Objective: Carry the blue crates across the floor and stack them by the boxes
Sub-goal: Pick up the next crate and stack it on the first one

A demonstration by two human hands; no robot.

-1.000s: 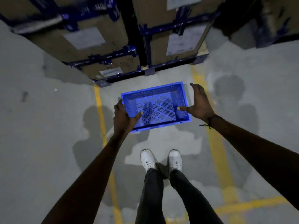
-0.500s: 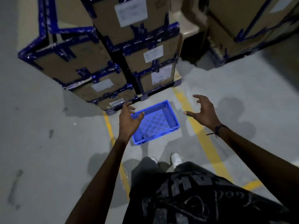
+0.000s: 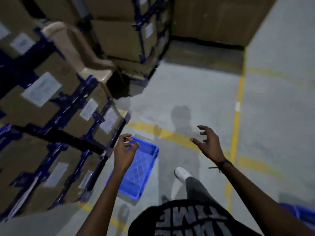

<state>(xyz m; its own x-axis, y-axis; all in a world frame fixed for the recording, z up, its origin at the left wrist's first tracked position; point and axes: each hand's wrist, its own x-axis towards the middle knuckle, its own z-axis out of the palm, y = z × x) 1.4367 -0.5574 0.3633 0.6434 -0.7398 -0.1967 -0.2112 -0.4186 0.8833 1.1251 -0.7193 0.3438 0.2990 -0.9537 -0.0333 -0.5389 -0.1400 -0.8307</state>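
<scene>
A blue slatted crate (image 3: pixel 138 171) lies on the grey floor right beside the taped cardboard boxes (image 3: pixel 56 120) at the left. My left hand (image 3: pixel 124 154) hovers above the crate's left side, fingers loosely curled, holding nothing. My right hand (image 3: pixel 208 142) is out to the right over bare floor, fingers spread and empty. A second blue crate (image 3: pixel 301 217) shows partly at the lower right edge, behind my right forearm.
More taped box stacks (image 3: pixel 131 36) stand at the back, with a beige plastic chair (image 3: pixel 80 53) wedged between stacks. A large plain carton (image 3: pixel 218 19) sits at the back right. Yellow lines (image 3: pixel 236 120) cross the floor. My white shoe (image 3: pixel 181 172) steps to the right of the crate.
Both hands have let go of the crate, which stays on the floor by the boxes. The view has risen and swung right, and the hands have lifted away.
</scene>
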